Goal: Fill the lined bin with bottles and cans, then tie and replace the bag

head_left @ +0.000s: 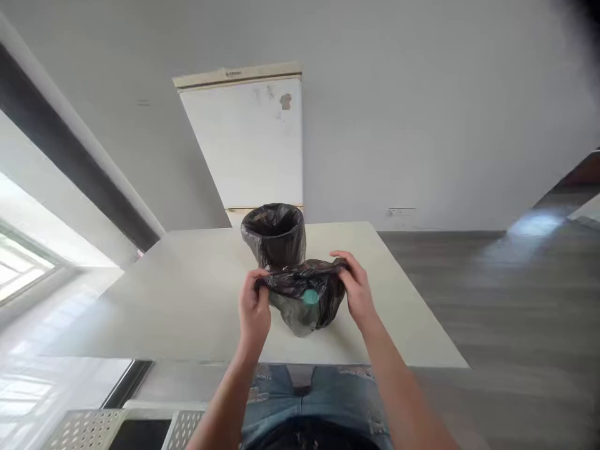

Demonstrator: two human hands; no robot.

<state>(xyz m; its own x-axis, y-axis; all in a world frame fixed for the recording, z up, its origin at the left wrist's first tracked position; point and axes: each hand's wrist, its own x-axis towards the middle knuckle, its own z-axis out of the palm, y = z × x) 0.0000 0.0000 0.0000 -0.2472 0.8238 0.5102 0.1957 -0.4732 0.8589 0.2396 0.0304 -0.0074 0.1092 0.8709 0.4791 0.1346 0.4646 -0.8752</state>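
Observation:
A thin black garbage bag (332, 301) is stretched between my two hands above the near part of the table. My left hand (254, 305) pinches its bunched edge at the left. On the right, my right hand (356, 284) grips the same edge, thumb and fingers closed on the plastic. Below the edge the bag sags in a rounded, greyish see-through shape, and a green round spot shows on it; whether anything is inside I cannot tell. Just behind stands a bin (281, 250) lined with another black bag, folded over its rim and open at the top.
The pale table (197, 300) reaches from my waist toward the wall. Beyond its far edge stands a white fridge (253, 137). A perforated light plastic basket (89, 428) is low at the left. Grey floor (450, 300) lies to the right.

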